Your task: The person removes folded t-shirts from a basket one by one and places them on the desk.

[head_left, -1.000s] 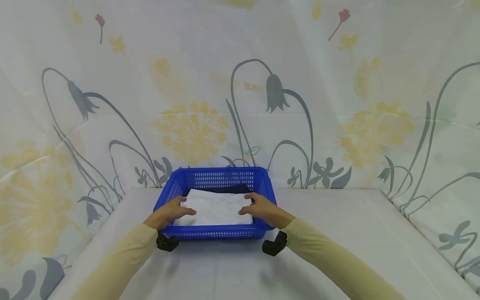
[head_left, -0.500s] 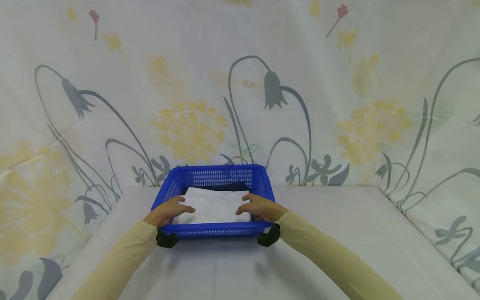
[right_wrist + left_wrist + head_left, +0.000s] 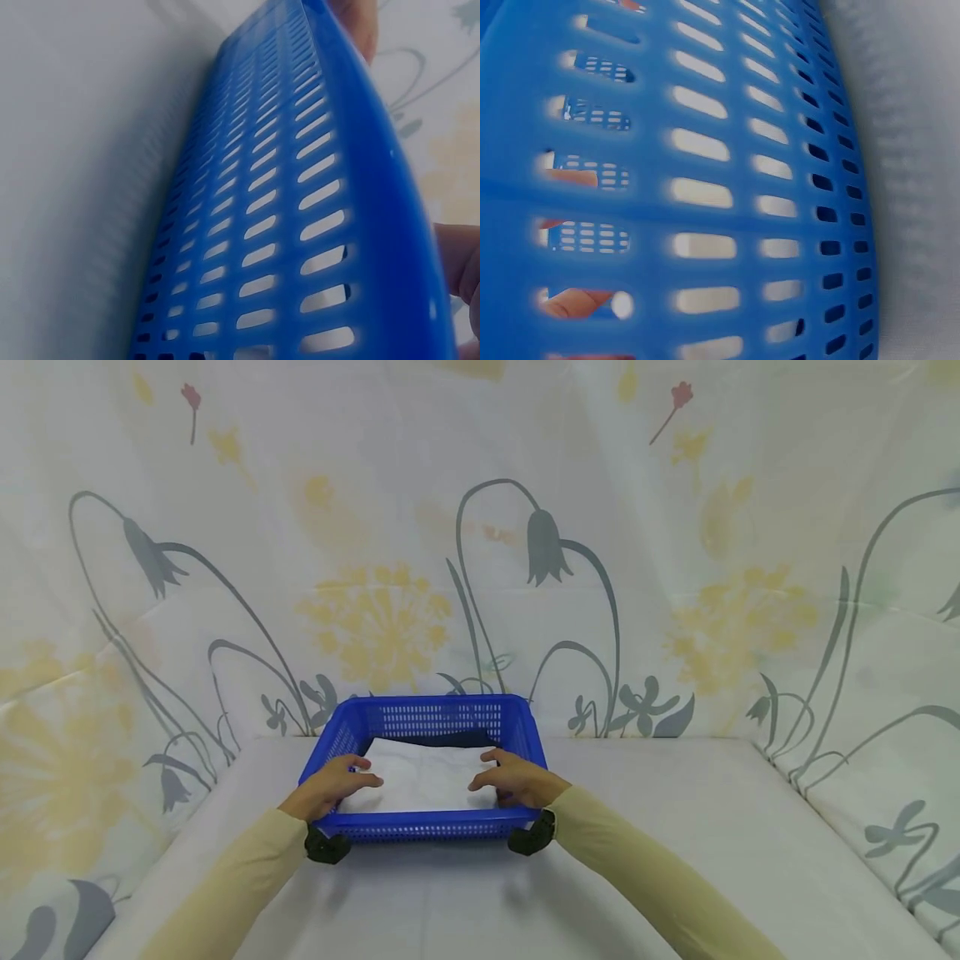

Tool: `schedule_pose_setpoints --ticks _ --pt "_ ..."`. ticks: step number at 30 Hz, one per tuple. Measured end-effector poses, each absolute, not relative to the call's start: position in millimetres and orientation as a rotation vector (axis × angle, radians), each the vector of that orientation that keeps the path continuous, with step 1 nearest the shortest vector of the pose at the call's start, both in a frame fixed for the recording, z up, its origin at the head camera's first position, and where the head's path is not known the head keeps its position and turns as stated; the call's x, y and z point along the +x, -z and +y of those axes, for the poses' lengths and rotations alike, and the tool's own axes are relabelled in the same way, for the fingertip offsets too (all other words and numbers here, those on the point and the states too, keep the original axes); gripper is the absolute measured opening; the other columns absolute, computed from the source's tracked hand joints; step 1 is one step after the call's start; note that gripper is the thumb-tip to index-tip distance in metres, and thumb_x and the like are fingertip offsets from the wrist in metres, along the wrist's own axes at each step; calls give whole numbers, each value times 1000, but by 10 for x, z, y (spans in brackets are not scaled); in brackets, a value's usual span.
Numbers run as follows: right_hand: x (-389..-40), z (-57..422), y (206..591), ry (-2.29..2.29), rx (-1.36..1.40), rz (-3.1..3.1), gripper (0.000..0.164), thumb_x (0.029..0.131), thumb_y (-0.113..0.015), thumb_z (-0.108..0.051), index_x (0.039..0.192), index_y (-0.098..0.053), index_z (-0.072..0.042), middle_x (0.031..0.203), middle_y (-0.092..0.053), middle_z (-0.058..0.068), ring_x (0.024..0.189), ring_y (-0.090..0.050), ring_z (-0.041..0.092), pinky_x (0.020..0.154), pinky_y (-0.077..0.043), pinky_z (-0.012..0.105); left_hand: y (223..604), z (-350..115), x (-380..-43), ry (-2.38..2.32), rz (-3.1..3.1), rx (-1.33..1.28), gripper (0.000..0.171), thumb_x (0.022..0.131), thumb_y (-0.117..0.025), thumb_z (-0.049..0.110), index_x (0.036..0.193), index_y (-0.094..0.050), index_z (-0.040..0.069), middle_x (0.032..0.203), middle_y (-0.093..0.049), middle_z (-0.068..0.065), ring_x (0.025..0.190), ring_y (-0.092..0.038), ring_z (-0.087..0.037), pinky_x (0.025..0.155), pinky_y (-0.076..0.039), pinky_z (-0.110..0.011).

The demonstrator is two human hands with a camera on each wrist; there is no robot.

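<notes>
A folded white cloth (image 3: pixel 420 777) lies in a blue plastic basket (image 3: pixel 435 817), in front of and partly over a dark navy cloth (image 3: pixel 461 739). At the white cloth's left side is my left hand (image 3: pixel 330 783), reaching over the basket's side with thumb and forefinger spread apart. My right hand (image 3: pixel 522 778) mirrors it at the right side. The lower fingers of both hands are partly hidden. Through the slots in the left wrist view, bits of fingers (image 3: pixel 576 303) show behind the basket wall. Fingers (image 3: pixel 459 259) appear beyond the rim in the right wrist view.
The basket stands on a white-covered table (image 3: pixel 637 827) near its back edge. Behind hangs a pale curtain (image 3: pixel 480 527) printed with grey and yellow flowers, which also runs along both sides. A dark wrist camera (image 3: pixel 327 845) sits below the left hand, close to the basket's front.
My right hand has shifted slightly left, further in over the basket. The left hand stays by the cloth's left side. The whole head view has drifted a little; the white cloth still lies flat.
</notes>
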State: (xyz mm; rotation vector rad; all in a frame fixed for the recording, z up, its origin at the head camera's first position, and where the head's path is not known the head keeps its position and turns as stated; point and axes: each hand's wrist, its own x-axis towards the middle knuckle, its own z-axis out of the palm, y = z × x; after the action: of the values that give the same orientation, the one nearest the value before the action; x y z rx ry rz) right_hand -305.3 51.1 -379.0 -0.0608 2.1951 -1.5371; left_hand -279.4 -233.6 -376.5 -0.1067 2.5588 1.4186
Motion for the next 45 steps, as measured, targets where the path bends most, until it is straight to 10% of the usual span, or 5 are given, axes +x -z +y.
schedule_pose_setpoints --ticks 12,24,45 --pt "-3097 502 3828 1520 -102 2210 70 79 -72 3 143 -43 -5 139 -39 27 124 -42 41 97 -37 61 3778 -2349 -2803 -1565 2382 -77 59 88 -60 -1 140 -33 -8 150 -10 -34 134 -18 -47 107 -18 -60" --pt "-3090 473 3837 1478 -116 2296 70 74 -73 10 138 -46 1 138 -39 25 114 -43 34 100 -38 53 3761 -2379 -2818 -1611 2294 3 65 81 -49 -11 143 -31 -10 146 -16 -34 116 -38 -41 95 -40 -51" --pt "-3200 430 3881 1559 -20 2155 71 77 -74 2 141 -41 4 141 -39 26 129 -39 39 102 -35 55 3771 -2329 -2858 -1682 2237 0 68 79 -47 -11 145 -28 -9 143 -24 -32 115 -40 -40 99 -37 -53"
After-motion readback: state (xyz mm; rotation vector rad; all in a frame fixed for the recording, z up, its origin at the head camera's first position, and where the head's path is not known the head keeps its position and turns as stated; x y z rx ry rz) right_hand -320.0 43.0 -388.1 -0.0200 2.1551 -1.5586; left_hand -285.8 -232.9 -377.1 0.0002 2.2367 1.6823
